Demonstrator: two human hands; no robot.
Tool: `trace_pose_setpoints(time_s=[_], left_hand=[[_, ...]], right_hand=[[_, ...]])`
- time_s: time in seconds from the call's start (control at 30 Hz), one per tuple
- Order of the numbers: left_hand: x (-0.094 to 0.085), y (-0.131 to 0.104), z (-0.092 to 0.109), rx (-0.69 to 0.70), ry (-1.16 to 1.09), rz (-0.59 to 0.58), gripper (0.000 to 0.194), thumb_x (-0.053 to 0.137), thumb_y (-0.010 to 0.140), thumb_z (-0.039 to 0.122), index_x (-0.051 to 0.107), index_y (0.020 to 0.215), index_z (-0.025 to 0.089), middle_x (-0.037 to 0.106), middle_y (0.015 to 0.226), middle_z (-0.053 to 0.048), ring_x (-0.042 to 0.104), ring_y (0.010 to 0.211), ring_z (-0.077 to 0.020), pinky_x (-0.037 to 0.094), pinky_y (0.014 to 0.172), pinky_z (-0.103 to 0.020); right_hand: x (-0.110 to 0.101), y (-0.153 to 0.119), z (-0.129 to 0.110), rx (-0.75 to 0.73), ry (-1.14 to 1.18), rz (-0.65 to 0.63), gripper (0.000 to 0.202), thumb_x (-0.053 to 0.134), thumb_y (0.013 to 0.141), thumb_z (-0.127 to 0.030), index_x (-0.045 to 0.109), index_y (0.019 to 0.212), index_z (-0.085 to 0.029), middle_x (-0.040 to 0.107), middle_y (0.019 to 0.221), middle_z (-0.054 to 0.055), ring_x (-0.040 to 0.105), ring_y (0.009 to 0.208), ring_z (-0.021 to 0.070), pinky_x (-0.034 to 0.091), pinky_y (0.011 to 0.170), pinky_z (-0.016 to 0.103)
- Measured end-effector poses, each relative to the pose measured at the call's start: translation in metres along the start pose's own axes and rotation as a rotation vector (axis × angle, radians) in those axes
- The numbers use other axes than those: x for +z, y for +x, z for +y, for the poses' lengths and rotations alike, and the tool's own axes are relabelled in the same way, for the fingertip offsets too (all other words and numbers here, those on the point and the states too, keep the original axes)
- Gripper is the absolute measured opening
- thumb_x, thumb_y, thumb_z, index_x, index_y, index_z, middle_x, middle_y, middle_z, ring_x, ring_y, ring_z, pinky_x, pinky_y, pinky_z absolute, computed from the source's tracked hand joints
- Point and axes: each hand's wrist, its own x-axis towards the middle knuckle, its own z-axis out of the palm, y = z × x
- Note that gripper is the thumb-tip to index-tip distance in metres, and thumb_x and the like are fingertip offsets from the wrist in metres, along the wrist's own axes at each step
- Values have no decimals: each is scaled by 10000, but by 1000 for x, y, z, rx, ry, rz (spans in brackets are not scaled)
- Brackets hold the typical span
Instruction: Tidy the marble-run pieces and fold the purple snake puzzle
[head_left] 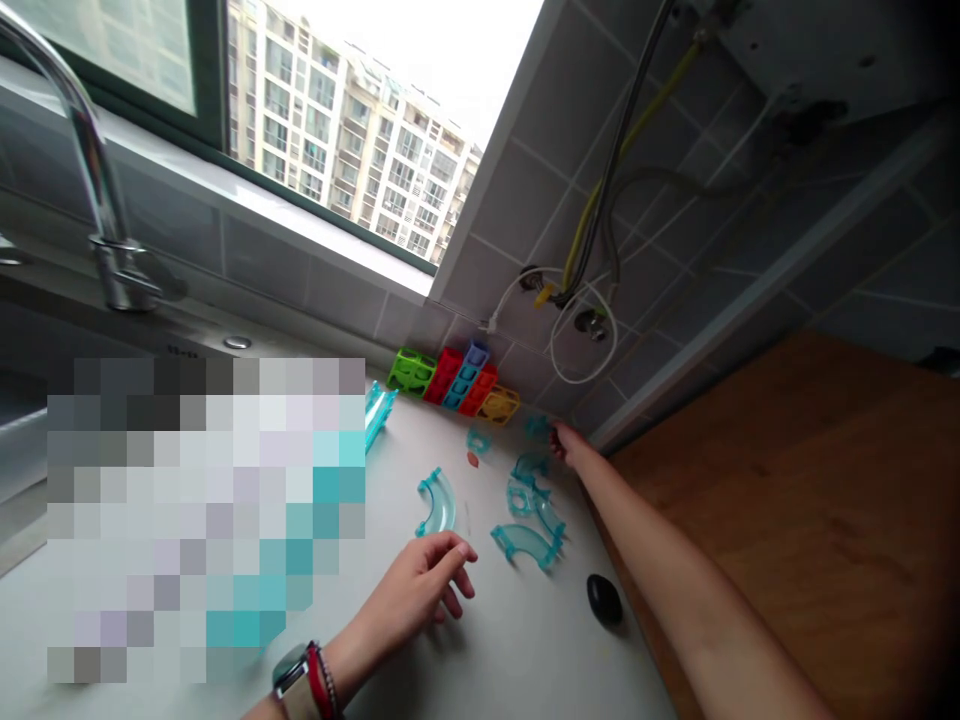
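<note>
My left hand (439, 577) hovers over the white counter with its fingers loosely bent and apart, holding nothing. Just beyond it lies a curved, see-through teal track piece (442, 503). My right hand (567, 445) reaches to the back corner by the tiled wall, fingers curled in at the edge of a small teal plastic piece (537, 427); its fingertips are small and dark in the picture. Between the hands several teal pieces lie together, among them a curved track (527, 543) and a squarish connector (518, 500). Another small teal connector (478, 441) lies farther back.
Coloured plastic blocks (466, 378) stand in a row against the wall. A black rounded object (604, 599) lies near the counter's right edge, beside a wooden panel (787, 480). At left are a sink with a faucet (112, 240) and a pixelated area. Cables (600, 220) hang at right.
</note>
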Motion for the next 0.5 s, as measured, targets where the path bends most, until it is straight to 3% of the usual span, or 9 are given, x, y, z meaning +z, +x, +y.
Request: trace_pose_setpoints(time_s=[0.23, 0.5], left_hand=[[2, 3, -7, -2, -22, -15, 449, 516, 934, 560, 654, 1031, 144, 727, 818, -72, 660, 629, -154, 419, 525, -227], [6, -3, 6, -26, -15, -21, 436, 528, 925, 550, 660, 1000, 141, 717, 798, -62, 634, 625, -147, 419, 543, -240]], right_hand=[[20, 36, 4, 86, -39, -10, 357, 661, 1007, -352, 619, 1316, -179, 645, 1322, 106, 680, 1103, 257, 595, 921, 467], [32, 58, 9, 68, -95, -6, 336, 652, 1013, -350, 627, 1306, -188, 646, 1324, 105, 679, 1100, 250, 595, 924, 460]])
